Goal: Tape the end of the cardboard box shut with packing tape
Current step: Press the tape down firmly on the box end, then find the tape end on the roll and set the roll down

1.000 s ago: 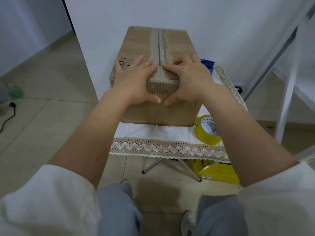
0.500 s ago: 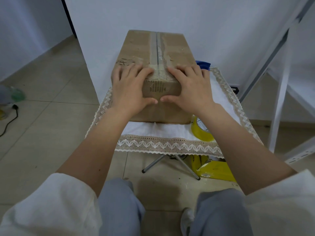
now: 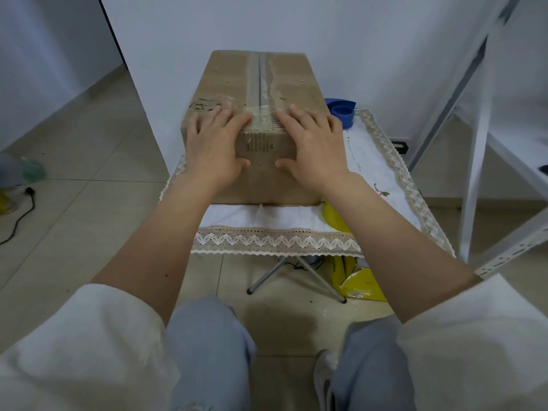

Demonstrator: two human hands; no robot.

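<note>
Near the table's front right corner, a yellow packing tape roll (image 3: 333, 219) is mostly hidden behind the right forearm; behind the box's far right corner a blue object (image 3: 341, 109) is only partly seen, too little to name. The left hand (image 3: 215, 151) and right hand (image 3: 315, 148) lie flat and spread on the near top edge of the cardboard box (image 3: 258, 84), fingers on top, thumbs on the near end face, gripping nothing. The box stands lengthwise along the middle of the lace-trimmed tablecloth (image 3: 277, 240). A clear tape strip (image 3: 262, 120) wraps over the near edge between the hands, atop a worn centre seam.
</note>
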